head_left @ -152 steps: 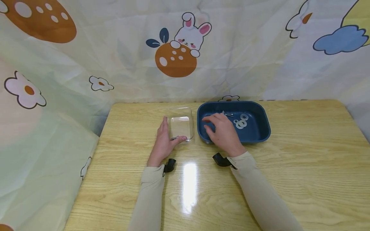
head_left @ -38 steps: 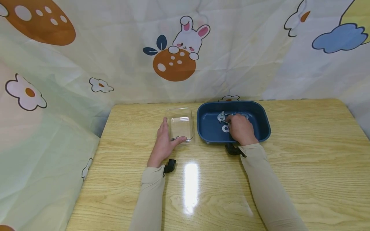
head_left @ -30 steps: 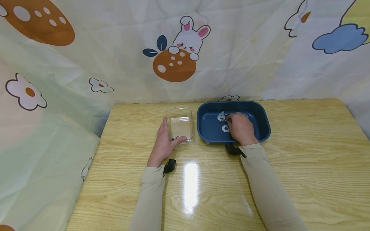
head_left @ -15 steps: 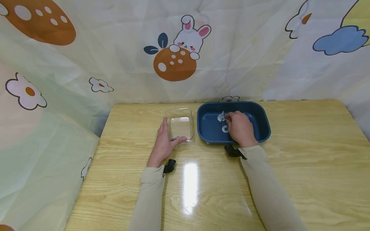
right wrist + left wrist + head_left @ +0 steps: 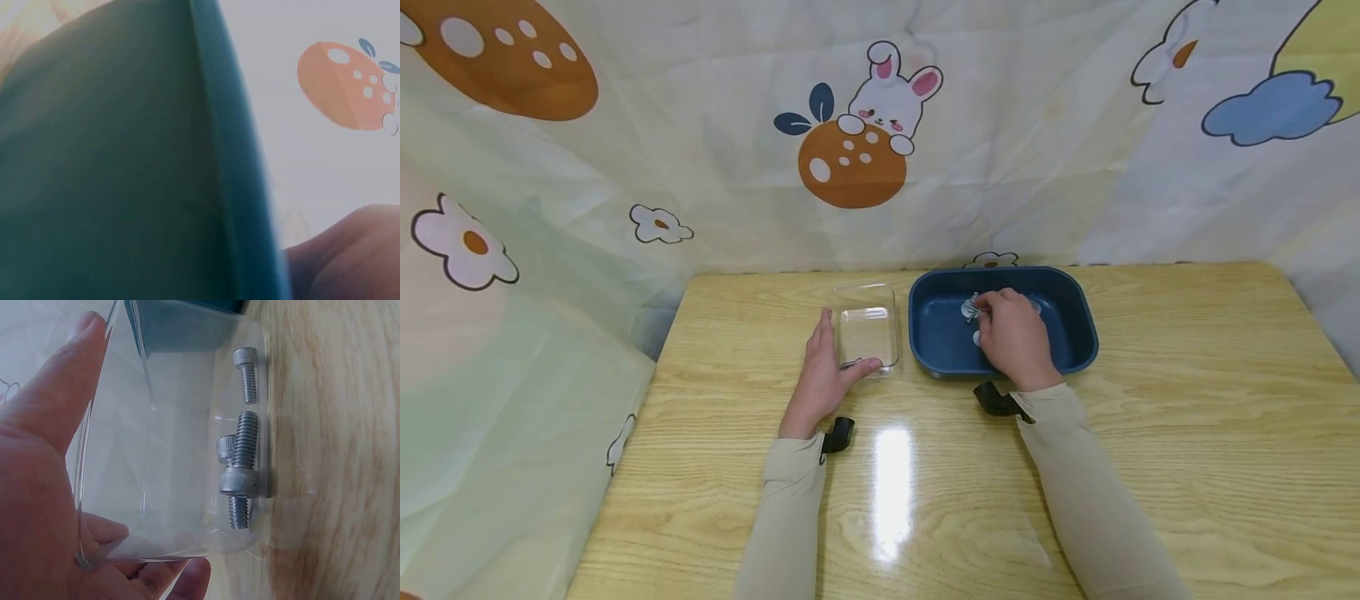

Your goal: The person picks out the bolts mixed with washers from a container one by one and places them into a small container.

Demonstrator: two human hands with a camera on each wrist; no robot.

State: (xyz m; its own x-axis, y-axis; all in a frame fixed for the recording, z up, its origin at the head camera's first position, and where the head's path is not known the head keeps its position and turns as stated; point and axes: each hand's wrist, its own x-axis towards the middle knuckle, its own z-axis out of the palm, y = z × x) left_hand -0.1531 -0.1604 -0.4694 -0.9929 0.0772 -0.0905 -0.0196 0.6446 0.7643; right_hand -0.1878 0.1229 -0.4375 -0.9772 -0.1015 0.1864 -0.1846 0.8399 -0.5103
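Note:
My left hand point(image 5: 822, 375) holds the clear plastic box point(image 5: 896, 333) at its near left corner, thumb along the near side and fingers along the left side. In the left wrist view, 3 socket head screws point(image 5: 239, 481) lie inside the box. My right hand point(image 5: 1018, 337) reaches into the blue tray point(image 5: 928, 354) with fingertips pinching a thin screw point(image 5: 977, 311). Flat washers point(image 5: 967, 309) lie by those fingertips, partly covered by the hand. In the right wrist view the tray's wall point(image 5: 240, 144) hides the fingertips.
Box and tray stand side by side at the back of the wooden table point(image 5: 1187, 417), a narrow gap between them. A printed cloth point(image 5: 1037, 167) hangs behind the table and at its left. Another washer point(image 5: 1036, 307) shows right of my right hand.
My right hand has gone down into the tray, moved among the washers and screws, and lately shifted slightly left with the screw. The left hand and box have stayed put.

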